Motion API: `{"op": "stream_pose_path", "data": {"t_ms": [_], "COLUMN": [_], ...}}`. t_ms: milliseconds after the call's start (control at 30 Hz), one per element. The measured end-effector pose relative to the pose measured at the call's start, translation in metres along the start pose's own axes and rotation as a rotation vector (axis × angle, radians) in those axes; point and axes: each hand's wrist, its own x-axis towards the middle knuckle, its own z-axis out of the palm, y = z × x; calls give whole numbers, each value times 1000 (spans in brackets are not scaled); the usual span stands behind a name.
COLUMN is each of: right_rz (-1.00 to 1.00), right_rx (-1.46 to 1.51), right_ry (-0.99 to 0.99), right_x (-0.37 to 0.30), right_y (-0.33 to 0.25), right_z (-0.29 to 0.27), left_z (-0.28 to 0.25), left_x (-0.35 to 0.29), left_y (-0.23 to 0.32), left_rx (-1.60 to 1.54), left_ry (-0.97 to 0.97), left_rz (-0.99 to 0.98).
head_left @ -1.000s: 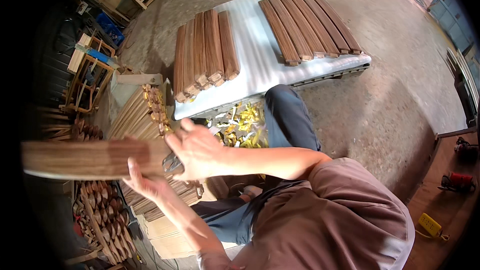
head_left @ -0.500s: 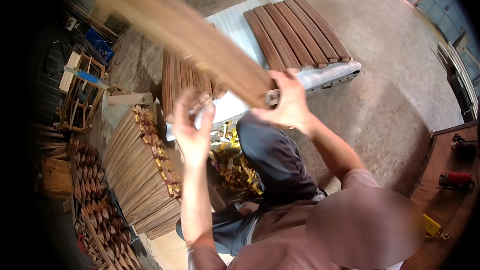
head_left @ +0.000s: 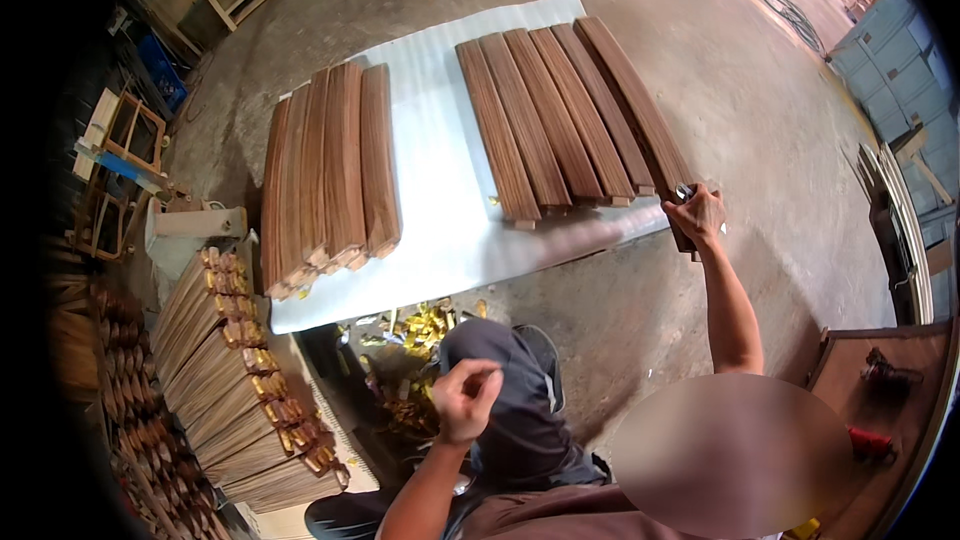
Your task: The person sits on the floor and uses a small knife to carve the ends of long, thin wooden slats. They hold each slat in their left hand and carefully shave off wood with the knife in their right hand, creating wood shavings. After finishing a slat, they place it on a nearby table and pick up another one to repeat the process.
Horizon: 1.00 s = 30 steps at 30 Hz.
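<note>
My right hand [head_left: 697, 212] grips the near end of a long, slightly curved brown wooden slat [head_left: 632, 90]. That slat lies along the right side of a row of similar slats [head_left: 540, 125], its near end sticking out past the white sheet. A small shiny item [head_left: 684, 192] shows at my right fingers; its kind cannot be made out. Over my knee, my left hand [head_left: 466, 400] is closed with its fingers curled, and nothing shows in it. Left of the row, more slats [head_left: 335, 160] lie close together on the white-covered low table [head_left: 430, 190].
At the lower left a fanned stack of thin wooden strips [head_left: 230, 390] has yellow-wrapped ends. Yellow scraps [head_left: 425, 330] litter the floor before my knee. A brown bench [head_left: 880, 410] with a red tool stands at right. Wooden frames [head_left: 135, 135] stand at far left.
The slat raised across my view has come down to the right side of the row, my right hand still on its end. My left hand has drawn back toward my knee and closed.
</note>
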Motion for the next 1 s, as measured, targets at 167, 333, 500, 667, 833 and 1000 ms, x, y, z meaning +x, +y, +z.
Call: {"op": "stream_pose_path", "data": {"t_ms": [167,333,500,667,833,1000], "right_rz": [50,90,56,52,28,16], "right_rx": [-100,-121,-130,-210,-187,103], "right_ry": [-38,-9,-58,-37,-57,192], "right_x": [72,122,166,200,186,147], "right_y": [5,10,-3,-15,-21,-3], "right_z": [56,101,117,142,124,130], "left_z": [0,8,13,24,21,12], "left_x": [13,26,33,37,29,23], "left_y": [-10,-20,-26,-23,-23,-16], "left_rx": [140,218,350,406,457,365], "left_ry": [-16,42,9,-21,-23,16], "left_rz": [109,53,103,191,211,187]}}
